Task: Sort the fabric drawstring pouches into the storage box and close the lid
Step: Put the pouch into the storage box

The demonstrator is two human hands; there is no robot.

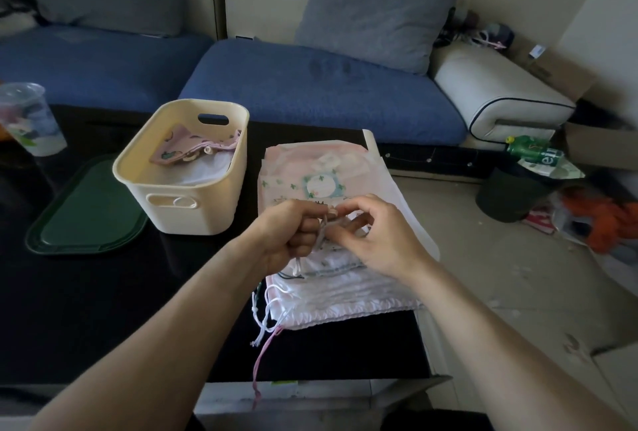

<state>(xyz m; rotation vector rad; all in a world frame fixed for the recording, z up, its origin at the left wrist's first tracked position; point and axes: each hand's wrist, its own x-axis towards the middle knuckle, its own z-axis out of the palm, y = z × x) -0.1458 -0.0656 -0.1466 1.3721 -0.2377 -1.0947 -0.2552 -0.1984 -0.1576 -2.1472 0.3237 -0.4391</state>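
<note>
Both hands at frame centre over pouch stack [331,278] on dark tabletop [103,310]. Left hand [286,234] grip clenched on grey drawstring [322,234]; right hand [376,237] pinches same cord w/ thumb + forefinger. Cream storage box [193,209] just left of stack, open, pink pouch [193,151] inside. Green lid [89,213] flat on tabletop, touching box at its left.
</note>
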